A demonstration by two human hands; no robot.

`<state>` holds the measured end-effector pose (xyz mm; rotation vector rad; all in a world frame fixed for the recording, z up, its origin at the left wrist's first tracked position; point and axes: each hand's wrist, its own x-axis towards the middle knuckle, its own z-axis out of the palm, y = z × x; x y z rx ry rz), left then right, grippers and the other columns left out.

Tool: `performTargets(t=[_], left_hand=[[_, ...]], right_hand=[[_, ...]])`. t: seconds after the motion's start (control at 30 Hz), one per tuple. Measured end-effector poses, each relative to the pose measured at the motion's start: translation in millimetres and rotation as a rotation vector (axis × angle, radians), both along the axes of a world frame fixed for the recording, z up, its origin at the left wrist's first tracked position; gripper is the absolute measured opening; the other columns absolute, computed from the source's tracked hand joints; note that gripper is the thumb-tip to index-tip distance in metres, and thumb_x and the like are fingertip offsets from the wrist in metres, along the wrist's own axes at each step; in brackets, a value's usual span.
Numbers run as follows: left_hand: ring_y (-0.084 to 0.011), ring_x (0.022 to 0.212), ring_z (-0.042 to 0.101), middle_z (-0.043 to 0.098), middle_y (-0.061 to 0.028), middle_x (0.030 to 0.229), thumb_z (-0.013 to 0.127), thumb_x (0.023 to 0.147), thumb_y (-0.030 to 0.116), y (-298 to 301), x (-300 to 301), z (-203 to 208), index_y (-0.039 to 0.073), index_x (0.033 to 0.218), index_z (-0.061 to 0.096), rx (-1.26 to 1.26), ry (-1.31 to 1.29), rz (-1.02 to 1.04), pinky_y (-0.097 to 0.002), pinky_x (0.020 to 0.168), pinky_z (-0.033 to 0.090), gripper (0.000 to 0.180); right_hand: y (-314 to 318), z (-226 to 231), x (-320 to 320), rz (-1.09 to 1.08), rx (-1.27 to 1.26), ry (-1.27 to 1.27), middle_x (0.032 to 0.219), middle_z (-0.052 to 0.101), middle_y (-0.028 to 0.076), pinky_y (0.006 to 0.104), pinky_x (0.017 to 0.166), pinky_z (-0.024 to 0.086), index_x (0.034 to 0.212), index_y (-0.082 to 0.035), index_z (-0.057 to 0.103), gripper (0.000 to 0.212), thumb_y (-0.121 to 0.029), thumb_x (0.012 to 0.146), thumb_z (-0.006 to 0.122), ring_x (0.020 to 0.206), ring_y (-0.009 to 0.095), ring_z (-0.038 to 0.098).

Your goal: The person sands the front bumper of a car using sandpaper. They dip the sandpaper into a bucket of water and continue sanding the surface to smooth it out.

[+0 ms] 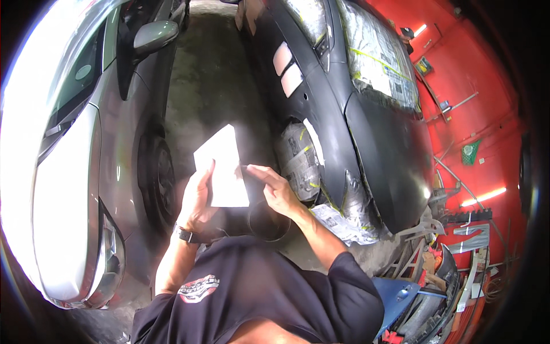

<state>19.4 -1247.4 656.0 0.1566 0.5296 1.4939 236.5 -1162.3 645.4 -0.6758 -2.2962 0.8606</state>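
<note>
Head cam: left hand point(196, 198) has its grip pinching a bright white sheet point(226, 172), thumb on the near face, up in the gap between two cars. Right hand point(279, 195) has its index finger stretched toward the sheet's right edge; can't tell if that grip's pinching anything. Kinda tight in there: silver-grey car point(66, 229) on the left, side mirror point(156, 35) sticking out, matte black car point(395, 172) on the right with masking paper point(299, 163) over its wheel. Blue panel point(394, 298) and parts clutter lower right, red wall point(487, 132) beyond.
</note>
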Motion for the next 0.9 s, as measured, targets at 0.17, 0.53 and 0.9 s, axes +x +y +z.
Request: performTargets(t=[0.17,0.53,0.9], left_hand=[[-0.0145,0.086,0.066,0.069,-0.0046,0.098,0.063,0.098,0.032,8.0,-14.6,-10.2,0.002,0.111,0.065,-0.113,0.192,0.094,-0.0305,0.078,0.054,0.033],[-0.0036,0.062,0.04,0.053,0.0059,0.065,0.053,0.103,0.038,102.9,-37.8,-5.9,0.001,0.082,0.065,-0.153,1.06,0.166,-0.0267,0.054,0.034,0.045],[-0.0169,0.09,0.065,0.066,-0.0074,0.104,0.061,0.096,0.044,328.2,-134.5,-6.6,0.001,0.115,0.062,-0.199,0.486,0.307,-0.0326,0.075,0.052,0.047]], right_hand=[[-7.1,62.2,-30.4,0.06,-0.035,0.24,0.129,0.062,0.016,0.0363,0.102,0.048,0.133,-0.005,0.06,0.057,0.016,0.082,0.047,0.122,0.03,0.06],[93.4,9.0,-73.0,0.122,0.641,-0.254,0.129,0.057,0.008,0.056,0.102,0.04,0.122,-0.016,0.065,0.037,-0.022,0.086,0.062,0.121,0.031,0.052],[283.7,49.8,-85.8,0.09,0.319,0.016,0.13,0.064,0.007,0.0437,0.103,0.043,0.122,-0.011,0.069,0.043,0.003,0.084,0.059,0.119,0.028,0.06]])
